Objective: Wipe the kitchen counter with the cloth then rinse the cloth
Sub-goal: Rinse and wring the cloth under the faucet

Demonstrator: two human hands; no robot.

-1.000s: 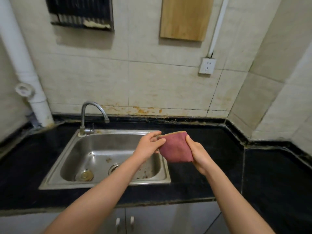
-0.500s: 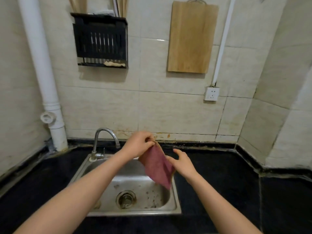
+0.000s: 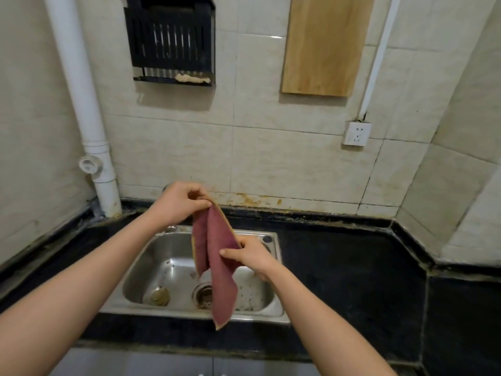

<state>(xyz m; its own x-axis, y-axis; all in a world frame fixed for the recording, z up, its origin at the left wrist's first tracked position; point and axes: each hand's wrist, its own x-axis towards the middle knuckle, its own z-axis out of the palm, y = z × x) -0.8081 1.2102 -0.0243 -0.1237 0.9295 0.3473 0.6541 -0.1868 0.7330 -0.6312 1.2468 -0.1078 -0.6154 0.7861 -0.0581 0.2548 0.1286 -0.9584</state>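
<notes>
A dark pink cloth [image 3: 218, 270] with a tan edge hangs lengthwise above the steel sink [image 3: 141, 270]. My left hand [image 3: 179, 203] pinches its top corner, held up in front of the wall. My right hand [image 3: 253, 256] grips the cloth's right edge about halfway down. The cloth's lower end dangles over the sink's front rim. The black counter [image 3: 349, 270] runs around the sink and off to the right. My left hand hides most of the faucet.
A white drain pipe [image 3: 81, 104] stands at the back left corner. On the wall hang a black rack [image 3: 170, 42], a wooden cutting board [image 3: 325, 44] and a white socket [image 3: 356, 133]. Two drain openings lie in the sink bottom.
The cloth, held folded between both hands a second ago, now hangs open and long. My left hand rose with the top corner; my right hand took hold of its side.
</notes>
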